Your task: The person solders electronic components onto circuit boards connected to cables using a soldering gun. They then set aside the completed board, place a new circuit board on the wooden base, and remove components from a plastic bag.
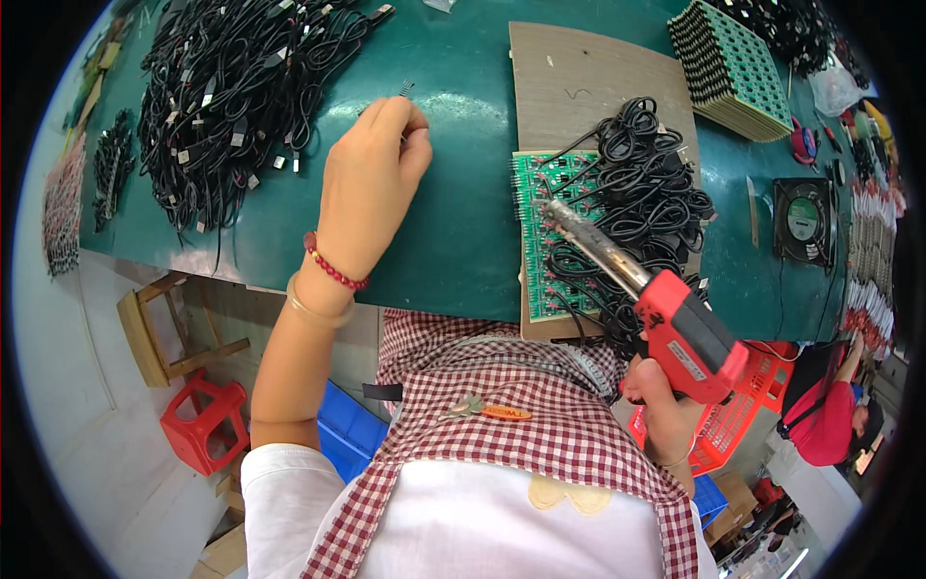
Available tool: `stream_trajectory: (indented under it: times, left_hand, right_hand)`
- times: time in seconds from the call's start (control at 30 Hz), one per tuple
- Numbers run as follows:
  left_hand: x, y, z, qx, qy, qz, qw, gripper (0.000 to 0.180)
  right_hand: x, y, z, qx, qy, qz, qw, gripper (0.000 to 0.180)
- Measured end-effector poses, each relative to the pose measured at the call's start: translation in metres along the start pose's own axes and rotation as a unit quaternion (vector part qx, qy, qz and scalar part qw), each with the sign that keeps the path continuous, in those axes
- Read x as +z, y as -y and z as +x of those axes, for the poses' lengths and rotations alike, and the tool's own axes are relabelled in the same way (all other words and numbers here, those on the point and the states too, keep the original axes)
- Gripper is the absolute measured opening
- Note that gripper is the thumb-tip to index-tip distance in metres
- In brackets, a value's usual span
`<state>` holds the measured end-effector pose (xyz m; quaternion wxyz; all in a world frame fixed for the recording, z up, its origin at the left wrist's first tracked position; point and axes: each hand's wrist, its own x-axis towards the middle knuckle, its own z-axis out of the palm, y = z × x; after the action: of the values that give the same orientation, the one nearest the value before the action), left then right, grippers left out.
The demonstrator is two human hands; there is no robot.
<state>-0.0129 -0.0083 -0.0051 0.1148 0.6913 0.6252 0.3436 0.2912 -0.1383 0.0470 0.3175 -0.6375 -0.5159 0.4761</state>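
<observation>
My right hand (pixel 666 410) grips a red pistol-shaped soldering gun (pixel 680 333); its metal barrel points up-left, with the tip over a green circuit board panel (pixel 540 241). Black cables (pixel 646 183) lie coiled on that panel and on the brown board (pixel 579 82) beneath it. My left hand (pixel 371 174) rests on the green table (pixel 453 222) with fingers pinched together near a small black wire piece (pixel 406 89); what it pinches is too small to tell. A red bead bracelet and a pale bangle circle that wrist.
A big heap of black cables (pixel 231 87) covers the table's far left. A stack of green circuit panels (pixel 733 63) sits far right, a small black fan (pixel 803 220) beside it. Below the table: a red stool (pixel 204 425), wooden stool (pixel 159 333), red basket (pixel 748 415). Another person (pixel 830 415) sits at right.
</observation>
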Motion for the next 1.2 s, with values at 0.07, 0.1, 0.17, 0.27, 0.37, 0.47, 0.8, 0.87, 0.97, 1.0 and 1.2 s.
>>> stream_trajectory:
  times: [0.07, 0.1, 0.17, 0.27, 0.37, 0.47, 0.8, 0.87, 0.97, 1.0, 1.2]
  left_hand:
    - [0.004, 0.007, -0.001, 0.023, -0.019, 0.032, 0.999, 0.005]
    - [0.006, 0.008, -0.001, 0.046, -0.036, 0.063, 0.996, 0.005]
    - [0.006, 0.006, -0.001, 0.037, -0.043, 0.038, 0.998, 0.005]
    - [0.002, 0.001, -0.003, 0.008, -0.043, -0.018, 0.999, 0.005]
    - [0.0, -0.009, -0.006, -0.022, -0.021, -0.086, 0.996, 0.005]
    - [0.001, -0.021, -0.01, -0.037, 0.001, -0.151, 0.988, 0.006]
    - [-0.01, -0.098, -0.057, -0.243, 0.376, -0.585, 0.676, 0.005]
    - [-0.004, -0.112, -0.065, -0.248, 0.385, -0.62, 0.637, 0.008]
    - [0.001, -0.115, -0.072, -0.255, 0.369, -0.655, 0.608, 0.011]
    - [0.002, -0.116, -0.072, -0.267, 0.358, -0.67, 0.593, 0.012]
    - [-0.004, -0.118, -0.077, -0.225, 0.345, -0.563, 0.716, 0.007]
  right_hand:
    - [0.0, -0.001, -0.002, 0.028, -0.002, 0.022, 0.999, 0.032]
    - [0.0, -0.001, -0.003, 0.056, -0.006, 0.045, 0.997, 0.033]
    - [0.001, -0.001, 0.0, 0.017, 0.001, 0.029, 0.999, 0.03]
    - [0.003, 0.005, 0.0, -0.015, -0.002, 0.023, 1.0, 0.026]
    - [0.001, 0.0, 0.0, -0.024, -0.001, -0.008, 1.0, 0.023]
    - [0.0, -0.003, -0.001, -0.038, 0.007, -0.05, 0.998, 0.022]
    - [0.017, 0.039, 0.01, -0.009, 0.014, 0.16, 0.987, 0.044]
    - [0.02, 0.042, 0.014, -0.016, 0.057, 0.15, 0.987, 0.046]
    - [0.017, 0.047, 0.015, 0.001, 0.123, 0.135, 0.983, 0.05]
    - [0.017, 0.046, 0.015, -0.017, 0.121, 0.138, 0.983, 0.049]
    - [0.016, 0.043, 0.017, -0.048, 0.154, 0.053, 0.985, 0.041]
